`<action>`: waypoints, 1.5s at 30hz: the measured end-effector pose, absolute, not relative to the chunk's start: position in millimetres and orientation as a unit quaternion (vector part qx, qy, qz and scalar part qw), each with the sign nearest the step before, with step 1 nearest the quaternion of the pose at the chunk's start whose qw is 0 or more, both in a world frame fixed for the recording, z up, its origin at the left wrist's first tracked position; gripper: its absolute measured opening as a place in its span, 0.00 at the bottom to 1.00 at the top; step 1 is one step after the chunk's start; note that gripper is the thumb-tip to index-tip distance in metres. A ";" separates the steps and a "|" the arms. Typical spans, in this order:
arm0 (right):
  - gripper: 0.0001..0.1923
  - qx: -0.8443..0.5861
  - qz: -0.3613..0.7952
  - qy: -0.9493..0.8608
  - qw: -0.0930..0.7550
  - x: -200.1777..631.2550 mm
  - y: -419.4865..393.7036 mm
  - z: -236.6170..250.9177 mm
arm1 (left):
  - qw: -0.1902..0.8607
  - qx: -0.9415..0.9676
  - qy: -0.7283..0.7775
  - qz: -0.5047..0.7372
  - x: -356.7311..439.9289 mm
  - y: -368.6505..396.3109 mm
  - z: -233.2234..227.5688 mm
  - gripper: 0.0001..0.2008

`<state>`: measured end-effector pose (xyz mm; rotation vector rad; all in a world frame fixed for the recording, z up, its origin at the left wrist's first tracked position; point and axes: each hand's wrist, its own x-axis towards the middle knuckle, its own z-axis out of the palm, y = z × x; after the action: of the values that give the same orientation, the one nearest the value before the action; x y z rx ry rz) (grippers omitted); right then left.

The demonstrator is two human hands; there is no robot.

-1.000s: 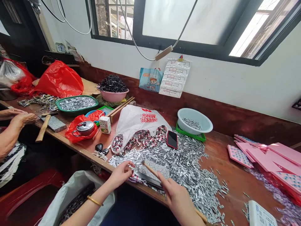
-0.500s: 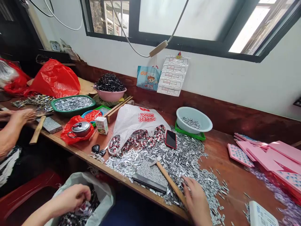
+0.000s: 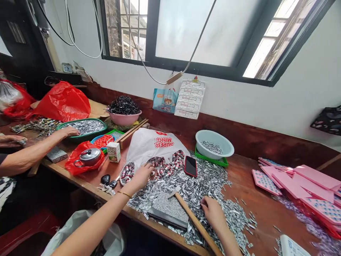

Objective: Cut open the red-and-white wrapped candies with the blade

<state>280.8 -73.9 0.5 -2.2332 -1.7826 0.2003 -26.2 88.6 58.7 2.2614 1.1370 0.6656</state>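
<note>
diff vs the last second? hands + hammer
The left hand went from the stone block down to the bag below the bench, then up into the red-and-silver pieces spilling from the white bag. The right hand let go of the hammer, which now lies on the block, and rests on the silver pieces. Phone and basin unchanged.

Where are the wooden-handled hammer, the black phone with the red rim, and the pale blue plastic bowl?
Wooden-handled hammer (image 3: 192, 217), head view, middle of the handle.
Black phone with red rim (image 3: 190, 166), head view, centre of the screen.
Pale blue plastic bowl (image 3: 225, 143), head view, right rim.
</note>
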 end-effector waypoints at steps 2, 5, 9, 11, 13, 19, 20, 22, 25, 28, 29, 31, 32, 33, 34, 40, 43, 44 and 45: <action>0.10 -0.778 0.064 -0.605 0.159 282.8 -78.9 -5.5 | 0.265 0.843 0.395 0.250 -21.8 104.8 54.7 0.04; 0.14 -0.783 0.053 -0.590 0.191 287.4 -84.2 -16.7 | 0.282 0.837 0.382 0.272 -18.9 114.9 50.0 0.05; 0.12 -0.768 0.055 -0.602 0.212 290.8 -87.0 -24.1 | 0.308 0.770 0.431 0.357 -16.1 106.1 45.9 0.07; 0.10 -0.768 0.062 -0.601 0.213 290.3 -88.1 -23.7 | 0.331 0.727 0.457 0.391 -16.1 92.7 44.2 0.16; 0.11 -0.775 0.053 -0.590 0.222 288.7 -89.3 -22.9 | 0.389 0.687 0.459 0.407 -17.8 74.3 41.6 0.25; 0.19 -0.780 0.004 -0.573 0.252 284.9 -92.0 -28.2 | 0.622 0.534 0.437 0.370 -27.0 16.9 17.1 0.28; 0.20 -0.771 -0.006 -0.579 0.264 284.3 -92.5 -28.6 | 0.607 0.549 0.452 0.354 -27.9 10.0 12.6 0.27; 0.20 -0.753 -0.019 -0.581 0.307 281.9 -94.3 -26.0 | 0.537 0.608 0.478 0.336 -29.2 -1.8 7.5 0.21; 0.19 -0.746 0.039 -0.536 0.394 270.1 -97.1 -11.7 | 0.402 0.702 0.472 0.351 -29.9 -15.1 10.2 0.12; 0.16 -0.707 0.140 -0.509 0.470 242.3 -95.2 9.9 | 0.336 0.759 0.423 0.365 -29.2 -23.2 16.2 0.09; 0.16 -0.681 0.172 -0.518 0.489 229.7 -92.8 16.1 | 0.322 0.775 0.406 0.363 -28.7 -24.7 16.9 0.08; 0.14 -0.624 0.239 -0.536 0.515 202.1 -85.1 23.8 | 0.281 0.803 0.382 0.361 -27.8 -26.6 15.9 0.07; 0.13 -0.602 0.268 -0.536 0.527 188.3 -80.4 24.8 | 0.254 0.814 0.376 0.362 -27.7 -27.1 14.5 0.07; 0.12 -0.584 0.296 -0.537 0.532 175.3 -75.5 24.0 | 0.226 0.823 0.371 0.365 -27.9 -27.3 12.9 0.07; 0.12 -0.569 0.318 -0.537 0.535 163.6 -70.7 21.8 | 0.201 0.831 0.366 0.368 -28.4 -27.3 11.5 0.07; 0.15 -0.553 0.385 -0.524 0.521 132.3 -54.2 6.8 | 0.192 0.851 0.349 0.342 -35.4 -26.1 10.5 0.08; 0.13 -0.561 0.370 -0.559 0.487 133.6 -54.0 14.1 | 0.229 0.827 0.389 0.335 -36.7 -25.6 12.1 0.04; 0.12 -0.567 0.356 -0.573 0.472 134.0 -54.4 18.4 | 0.241 0.818 0.400 0.336 -36.5 -25.3 12.5 0.04; 0.11 -0.576 0.340 -0.587 0.457 134.0 -54.9 22.7 | 0.250 0.812 0.406 0.337 -36.2 -24.9 13.0 0.03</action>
<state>134.0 -54.9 22.7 -1.4197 -1.4463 0.8377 -36.2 -24.9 13.0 2.2113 1.1046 0.9165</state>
